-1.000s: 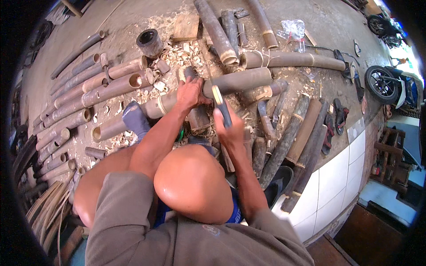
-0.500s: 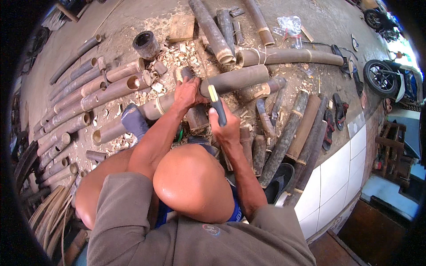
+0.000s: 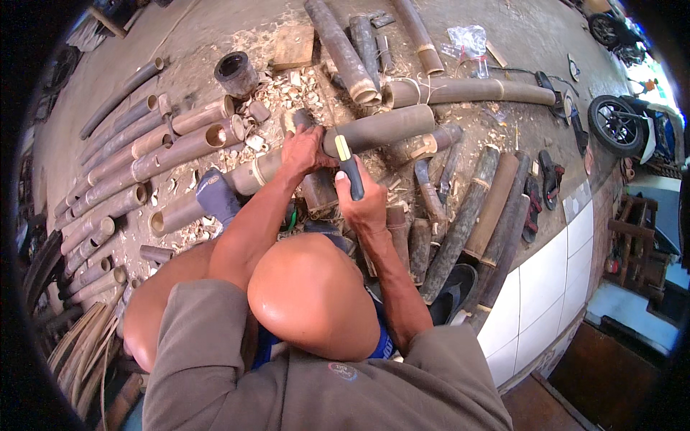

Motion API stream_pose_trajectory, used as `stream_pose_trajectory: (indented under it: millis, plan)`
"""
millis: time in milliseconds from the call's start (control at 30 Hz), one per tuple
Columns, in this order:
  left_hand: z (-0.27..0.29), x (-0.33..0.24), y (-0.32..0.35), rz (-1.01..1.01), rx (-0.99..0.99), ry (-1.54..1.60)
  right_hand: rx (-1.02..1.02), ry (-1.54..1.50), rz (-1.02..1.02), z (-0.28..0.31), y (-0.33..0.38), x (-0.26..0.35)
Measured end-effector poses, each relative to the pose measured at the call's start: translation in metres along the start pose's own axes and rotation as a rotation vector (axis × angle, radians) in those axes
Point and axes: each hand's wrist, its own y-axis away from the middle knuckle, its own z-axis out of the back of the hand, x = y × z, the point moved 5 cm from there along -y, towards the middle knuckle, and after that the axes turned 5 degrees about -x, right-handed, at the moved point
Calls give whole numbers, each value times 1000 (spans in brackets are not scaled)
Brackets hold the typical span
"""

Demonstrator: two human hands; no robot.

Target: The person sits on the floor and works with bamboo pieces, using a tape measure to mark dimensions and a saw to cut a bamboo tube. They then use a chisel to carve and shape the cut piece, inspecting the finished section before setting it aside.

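A long bamboo pole [image 3: 392, 128] lies slanted in front of me, its near-left end open. My left hand [image 3: 305, 149] presses down on the pole's middle, fingers wrapped over it. Just right of it, my right hand [image 3: 363, 201] grips the black and yellow handle of a handsaw [image 3: 343, 149]. The saw's thin blade is seen almost edge-on, standing across the pole close to my left fingers; how deep it sits in the bamboo cannot be made out. A foot in a grey sock [image 3: 218, 195] rests against the pole's left part. Shorter bamboo pieces lie under the pole.
Cut bamboo tubes [image 3: 162, 158] lie in rows at left, and more bamboo lengths [image 3: 460, 223] at right. Wood chips [image 3: 291, 90] litter the floor around a dark round container [image 3: 236, 72] and a wooden block [image 3: 294, 46]. Sandals [image 3: 550, 179] lie near the white tiled edge [image 3: 539, 287].
My right hand and the saw handle have shifted slightly down and left, toward me, with the handle now more upright. The left hand and the pole stay in place.
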Motion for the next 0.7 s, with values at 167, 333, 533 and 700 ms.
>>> stream_pose_trajectory:
  millis: [167, 333, 533, 700]
  plan:
    - [0, 26, 1, 34, 71, -11, 96, -36, -3, 68, 107, -3]
    - [-7, 14, 3, -31, 9, -64, 111, 91, 20, 82, 111, -2]
    - [-6, 7, -3, 8, 92, -2, 103, 30, -42, 0, 5, -11]
    - [-1, 17, 6, -4, 45, -30, 78, 28, 40, 100, 136, 11]
